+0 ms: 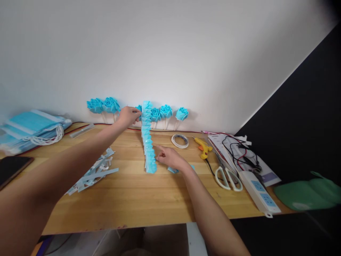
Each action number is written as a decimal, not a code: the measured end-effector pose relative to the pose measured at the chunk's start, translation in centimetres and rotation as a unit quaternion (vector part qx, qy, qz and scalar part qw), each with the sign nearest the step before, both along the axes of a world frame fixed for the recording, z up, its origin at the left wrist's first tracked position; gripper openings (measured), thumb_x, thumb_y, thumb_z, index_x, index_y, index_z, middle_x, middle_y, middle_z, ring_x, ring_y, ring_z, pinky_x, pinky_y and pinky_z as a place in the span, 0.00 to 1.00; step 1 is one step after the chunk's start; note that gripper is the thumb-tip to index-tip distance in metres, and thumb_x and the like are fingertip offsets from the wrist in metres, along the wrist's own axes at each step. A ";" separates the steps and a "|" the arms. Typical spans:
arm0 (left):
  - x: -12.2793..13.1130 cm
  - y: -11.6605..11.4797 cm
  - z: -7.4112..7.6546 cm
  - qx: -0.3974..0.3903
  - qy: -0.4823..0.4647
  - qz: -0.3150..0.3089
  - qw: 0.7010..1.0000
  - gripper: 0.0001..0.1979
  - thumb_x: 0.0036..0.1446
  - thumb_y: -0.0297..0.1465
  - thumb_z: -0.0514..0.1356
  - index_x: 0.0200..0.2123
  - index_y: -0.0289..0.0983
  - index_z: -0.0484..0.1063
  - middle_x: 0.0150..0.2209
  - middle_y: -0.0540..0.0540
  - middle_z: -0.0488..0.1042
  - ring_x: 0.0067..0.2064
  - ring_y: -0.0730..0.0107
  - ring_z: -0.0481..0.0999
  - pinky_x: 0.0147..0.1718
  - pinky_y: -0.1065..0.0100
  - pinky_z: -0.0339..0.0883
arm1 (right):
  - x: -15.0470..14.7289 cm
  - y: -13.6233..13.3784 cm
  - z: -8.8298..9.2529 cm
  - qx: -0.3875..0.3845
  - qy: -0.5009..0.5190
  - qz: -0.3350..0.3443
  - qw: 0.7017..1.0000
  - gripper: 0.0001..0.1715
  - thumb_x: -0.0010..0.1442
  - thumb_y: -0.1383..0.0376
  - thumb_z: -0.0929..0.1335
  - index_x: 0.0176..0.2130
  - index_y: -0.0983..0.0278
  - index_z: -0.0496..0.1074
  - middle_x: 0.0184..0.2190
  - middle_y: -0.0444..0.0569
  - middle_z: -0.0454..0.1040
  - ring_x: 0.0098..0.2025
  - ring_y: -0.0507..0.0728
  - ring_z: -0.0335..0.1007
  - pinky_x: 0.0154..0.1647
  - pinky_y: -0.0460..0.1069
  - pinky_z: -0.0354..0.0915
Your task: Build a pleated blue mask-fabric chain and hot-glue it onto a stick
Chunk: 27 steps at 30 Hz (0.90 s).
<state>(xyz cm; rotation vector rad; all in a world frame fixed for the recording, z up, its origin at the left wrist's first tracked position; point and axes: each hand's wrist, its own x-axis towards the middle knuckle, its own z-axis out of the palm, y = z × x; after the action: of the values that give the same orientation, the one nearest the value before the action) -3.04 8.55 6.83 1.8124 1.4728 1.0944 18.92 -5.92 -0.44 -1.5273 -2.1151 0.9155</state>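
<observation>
A long strip of pleated light-blue fabric (pixel 148 142) hangs or stands upright over the wooden table, its edges zigzagged with folded points. My left hand (pixel 130 115) pinches its left edge near the top. Beside the lower end of the strip is my right hand (pixel 172 157), with its index finger stretched toward it and nothing visible in the fingers; whether it touches the strip is unclear. Small blue fabric pieces (pixel 173 170) lie partly hidden under my right wrist. Behind, several blue fabric roses (pixel 166 111) on thin sticks lean against the wall.
On the left are stacked blue face masks (pixel 29 124), a dark phone (pixel 13 169) and cut fabric scraps (pixel 93 175). A tape roll (pixel 180 141), yellow glue gun (pixel 204 147), white-handled scissors (pixel 229 178), power strip (pixel 259 193) and green bag-like item (pixel 306 192) are on the right.
</observation>
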 end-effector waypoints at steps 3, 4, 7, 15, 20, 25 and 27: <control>-0.2 -0.4 0.1 0.005 0.007 0.002 1.000 0.07 0.50 0.31 0.60 0.28 0.35 0.78 0.17 0.51 0.72 0.16 0.77 0.65 0.18 0.76 0.57 | 0.1 0.0 -0.2 0.005 0.007 -0.003 1.000 0.38 0.55 0.69 0.68 0.64 0.60 0.64 0.32 0.44 0.80 0.33 0.53 0.72 0.35 0.45 0.63; -0.3 -0.5 0.1 0.005 0.010 0.003 1.000 0.07 0.50 0.31 0.60 0.28 0.35 0.78 0.18 0.51 0.72 0.17 0.77 0.65 0.18 0.76 0.57 | 0.1 0.0 -0.2 0.009 0.007 -0.004 1.000 0.37 0.56 0.68 0.68 0.64 0.60 0.65 0.33 0.44 0.80 0.33 0.53 0.72 0.35 0.45 0.63; -0.4 -0.5 -0.1 0.005 0.016 0.003 1.000 0.08 0.51 0.31 0.60 0.29 0.34 0.79 0.18 0.51 0.73 0.17 0.76 0.66 0.18 0.75 0.57 | 0.2 0.0 0.0 0.018 0.007 -0.009 1.000 0.33 0.57 0.67 0.68 0.61 0.60 0.69 0.33 0.45 0.80 0.33 0.53 0.72 0.36 0.45 0.63; -0.8 -2.1 0.0 0.018 0.034 -0.039 0.998 0.13 0.54 0.36 0.60 0.36 0.34 0.80 0.24 0.47 0.77 0.22 0.72 0.71 0.23 0.73 0.60 | 0.1 0.0 0.2 0.043 0.006 -0.011 0.999 0.30 0.58 0.67 0.68 0.60 0.60 0.70 0.31 0.44 0.79 0.31 0.52 0.70 0.35 0.46 0.61; -2.2 -4.3 -1.0 0.105 0.221 -0.182 0.952 0.10 0.55 0.35 0.60 0.34 0.37 0.79 0.33 0.47 0.80 0.35 0.67 0.77 0.33 0.71 0.64 | 0.0 0.1 0.2 0.052 0.002 -0.016 0.999 0.31 0.59 0.67 0.68 0.61 0.58 0.69 0.29 0.42 0.77 0.31 0.52 0.68 0.35 0.45 0.59; -2.6 -5.8 -3.8 0.231 0.434 -0.234 0.839 0.10 0.56 0.36 0.64 0.39 0.37 0.76 0.39 0.42 0.77 0.42 0.58 0.75 0.38 0.66 0.64 | 0.0 0.3 -0.2 0.054 0.019 -0.023 0.998 0.25 0.57 0.67 0.69 0.55 0.60 0.73 0.29 0.42 0.76 0.31 0.52 0.68 0.35 0.45 0.60; -2.3 -6.0 -4.8 0.250 0.469 -0.235 0.814 0.08 0.57 0.33 0.62 0.38 0.36 0.76 0.38 0.40 0.75 0.42 0.57 0.74 0.38 0.64 0.64 | 0.1 0.3 -0.3 0.061 0.019 -0.032 0.997 0.20 0.57 0.66 0.69 0.50 0.61 0.75 0.28 0.42 0.76 0.31 0.52 0.68 0.35 0.45 0.60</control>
<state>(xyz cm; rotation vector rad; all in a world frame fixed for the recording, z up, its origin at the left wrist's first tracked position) -5.30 2.53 2.01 3.1640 1.0656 0.2935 18.99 -5.60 -0.78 -1.4957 -2.0436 0.7727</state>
